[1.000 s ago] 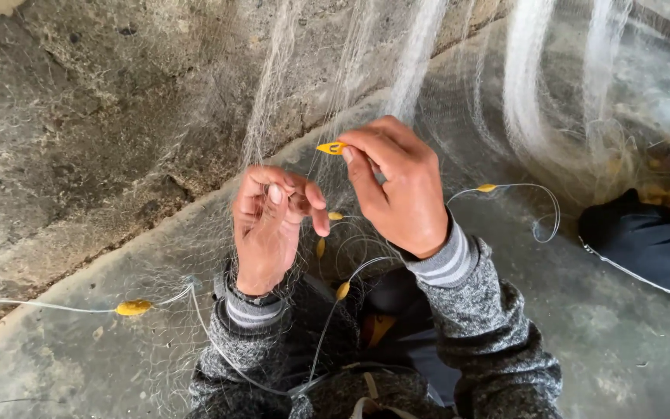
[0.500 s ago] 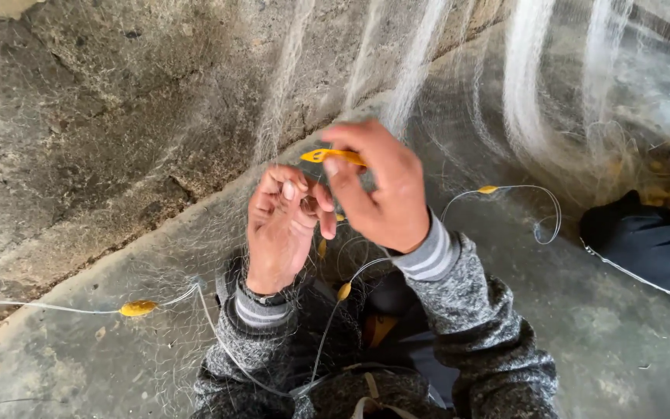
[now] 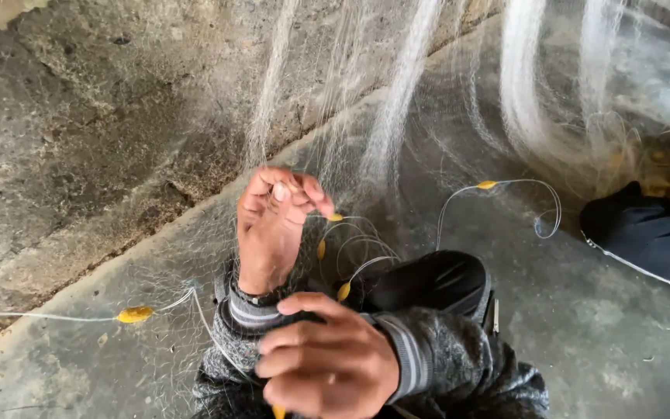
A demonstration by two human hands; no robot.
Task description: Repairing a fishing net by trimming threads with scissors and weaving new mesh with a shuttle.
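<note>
Fishing net (image 3: 366, 147) hangs over the concrete floor (image 3: 583, 310), pinched in my left hand (image 3: 273, 225) fingers; my right hand (image 3: 327, 365) curls round its line, which I judge could snag.

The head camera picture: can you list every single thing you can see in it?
fishing net: one, pale white and fine, hanging in bunches from the top and spreading over the ground
yellow floats: at least five small ones in view, strung on a thin white line across the lower middle
stone wall: one, grey and rough, upper left
concrete floor: grey, lower right
another person's dark clothing: with a white stripe, right edge
grey knit sleeves: two, striped cuffs, bottom centre
left hand: raised, fingers pinching net strands
right hand: curled low at the bottom, a yellow bit showing under it
</note>
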